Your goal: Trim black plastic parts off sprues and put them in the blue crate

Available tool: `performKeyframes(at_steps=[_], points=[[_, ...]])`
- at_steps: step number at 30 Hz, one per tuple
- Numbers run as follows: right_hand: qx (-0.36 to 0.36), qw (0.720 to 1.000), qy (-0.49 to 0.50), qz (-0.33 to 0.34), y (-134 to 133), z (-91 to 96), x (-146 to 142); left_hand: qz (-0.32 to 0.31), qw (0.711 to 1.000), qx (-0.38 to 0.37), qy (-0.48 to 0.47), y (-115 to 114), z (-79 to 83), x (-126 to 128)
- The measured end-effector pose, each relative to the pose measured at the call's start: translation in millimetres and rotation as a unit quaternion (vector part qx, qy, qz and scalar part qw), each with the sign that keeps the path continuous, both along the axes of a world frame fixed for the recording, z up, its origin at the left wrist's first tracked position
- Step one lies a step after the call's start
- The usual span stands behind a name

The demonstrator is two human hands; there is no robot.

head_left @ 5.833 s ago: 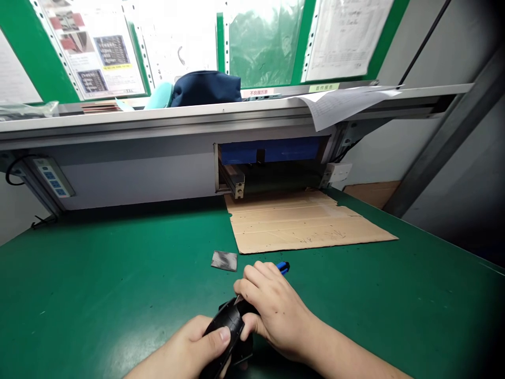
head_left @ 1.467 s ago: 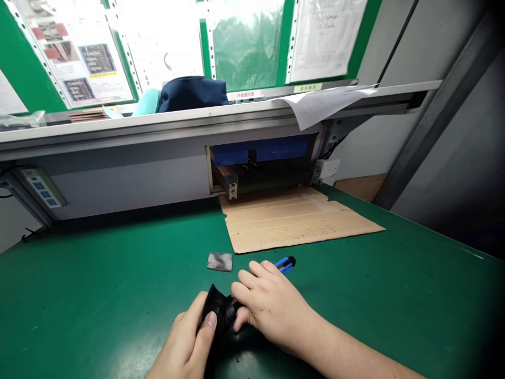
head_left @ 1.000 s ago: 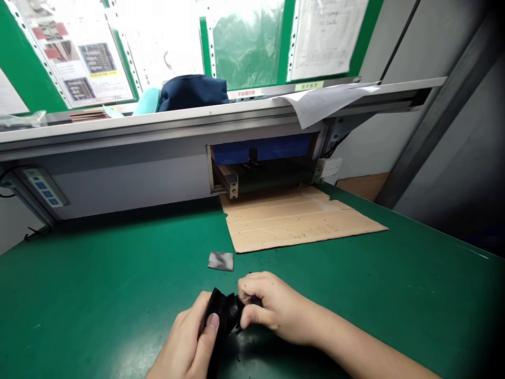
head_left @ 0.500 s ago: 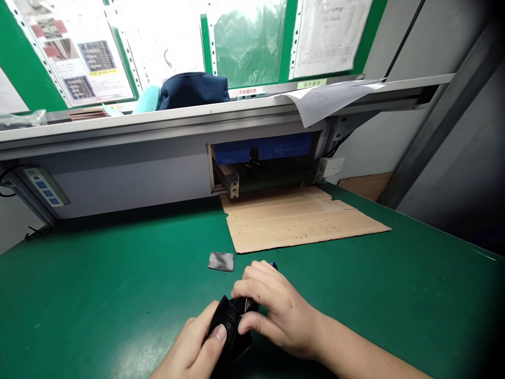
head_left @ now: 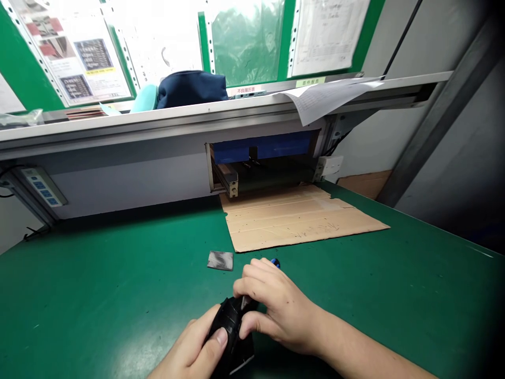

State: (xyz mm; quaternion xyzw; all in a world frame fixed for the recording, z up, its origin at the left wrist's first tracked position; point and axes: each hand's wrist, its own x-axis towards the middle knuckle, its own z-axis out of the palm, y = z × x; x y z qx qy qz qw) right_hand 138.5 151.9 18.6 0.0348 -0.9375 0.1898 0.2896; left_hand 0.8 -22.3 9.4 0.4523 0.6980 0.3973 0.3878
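Observation:
My left hand (head_left: 193,353) grips a black plastic part (head_left: 228,329) at the near edge of the green table (head_left: 98,284), thumb pressed on its top. My right hand (head_left: 276,308) is closed round a blue utility knife (head_left: 275,262); only the knife's blue end shows past the fingers, and its blade tip meets the top of the black part. Both hands touch the part.
A small grey square patch (head_left: 220,260) lies just beyond the hands. A flat cardboard sheet (head_left: 300,218) lies in front of a conveyor opening (head_left: 268,168). A shelf above carries a navy bag (head_left: 191,88) and overhanging papers (head_left: 327,97).
The black part has been turned and lowered between my hands since a second ago, and my right hand with the knife has shifted slightly nearer to me on it.

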Motion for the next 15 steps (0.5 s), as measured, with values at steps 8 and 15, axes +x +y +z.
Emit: performKeyframes(at_steps=[8,15], points=[[0.126,0.988,-0.049,-0.073,-2.9,-1.6,0.7,-0.024,0.999,-0.010,0.034,-0.5,1.3,-1.3],[0.162,0.982,-0.077,-0.060,-1.6,-6.0,-1.4,-0.031,0.998,0.013,0.049,-0.9,-5.1,-1.9]])
